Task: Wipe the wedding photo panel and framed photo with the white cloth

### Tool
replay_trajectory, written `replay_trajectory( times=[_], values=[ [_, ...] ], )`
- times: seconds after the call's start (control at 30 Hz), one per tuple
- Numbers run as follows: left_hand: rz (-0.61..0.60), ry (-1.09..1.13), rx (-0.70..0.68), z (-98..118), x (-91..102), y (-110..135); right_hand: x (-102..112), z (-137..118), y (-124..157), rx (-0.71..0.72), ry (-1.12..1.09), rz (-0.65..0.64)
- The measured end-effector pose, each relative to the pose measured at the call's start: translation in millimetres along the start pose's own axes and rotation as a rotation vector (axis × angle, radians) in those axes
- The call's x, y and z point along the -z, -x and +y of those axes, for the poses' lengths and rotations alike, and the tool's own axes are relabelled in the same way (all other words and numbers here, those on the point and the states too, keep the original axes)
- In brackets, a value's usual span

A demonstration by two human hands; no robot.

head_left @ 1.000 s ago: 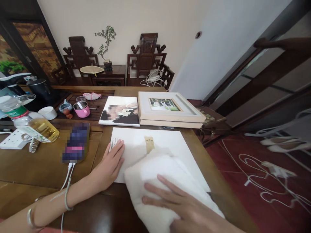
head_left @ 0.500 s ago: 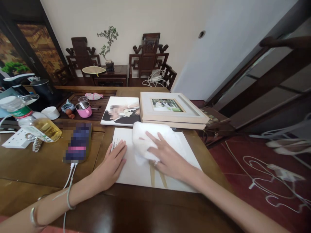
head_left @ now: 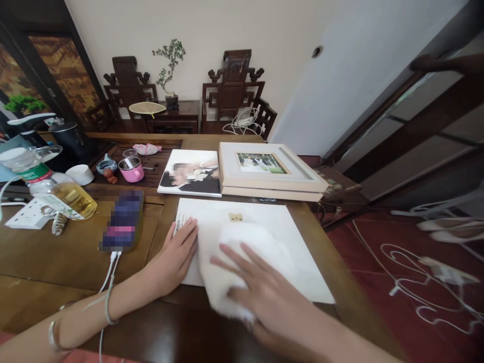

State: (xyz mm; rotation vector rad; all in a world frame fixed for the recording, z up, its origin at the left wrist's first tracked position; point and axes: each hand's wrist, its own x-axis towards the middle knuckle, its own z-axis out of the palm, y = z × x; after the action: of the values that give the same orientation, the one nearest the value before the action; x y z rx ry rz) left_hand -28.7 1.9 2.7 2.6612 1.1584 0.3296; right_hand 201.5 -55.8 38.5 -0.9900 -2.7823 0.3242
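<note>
A white flat panel lies on the wooden table, with a barcode label near its left edge and a small tan fitting near its upper middle. It looks like the back of a picture frame. My left hand rests flat on the panel's left edge, fingers stretched out. My right hand, slightly blurred, presses a white cloth onto the panel's lower middle with its fingers spread over it. Part of the cloth hangs past the panel's near edge. The cloth and hand hide the panel's lower centre.
Behind the panel lie a photo panel and stacked framed pictures. To the left are a phone with charging cables, a bottle of yellow liquid, a power strip, a pink cup and a kettle.
My right hand has drawn the cloth toward me, from the panel's far edge to its near edge, uncovering the tan fitting. My left hand has stayed in place.
</note>
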Motion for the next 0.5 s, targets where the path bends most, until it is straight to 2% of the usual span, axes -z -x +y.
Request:
replay_trajectory(
  times=[0.07, 0.13, 0.23, 0.33, 0.43, 0.5],
  values=[
    [0.006, 0.006, 0.016, -0.3, -0.8, 0.1, 6.7, 23.2, -20.6, -0.067, 0.013, -0.026],
    [0.012, 0.014, 0.026, -0.5, -1.4, 0.3, 8.7, 43.6, -39.8, -0.103, 0.080, 0.005],
    [0.019, 0.023, 0.023, -0.8, -1.9, 0.3, 3.8, 56.8, -55.6, -0.111, 0.165, 0.040],
    [0.026, 0.024, 0.025, -0.7, -1.3, 0.0, -5.1, 44.0, -49.4, -0.090, 0.153, 0.029],
    [0.014, 0.028, 0.021, -0.2, 0.9, -0.2, -8.7, 14.0, -25.4, -0.059, 0.088, 0.007],
    [0.005, 0.033, 0.005, -0.1, 2.4, 0.2, -3.1, -6.9, -5.9, 0.009, 0.044, 0.017]
  ],
)
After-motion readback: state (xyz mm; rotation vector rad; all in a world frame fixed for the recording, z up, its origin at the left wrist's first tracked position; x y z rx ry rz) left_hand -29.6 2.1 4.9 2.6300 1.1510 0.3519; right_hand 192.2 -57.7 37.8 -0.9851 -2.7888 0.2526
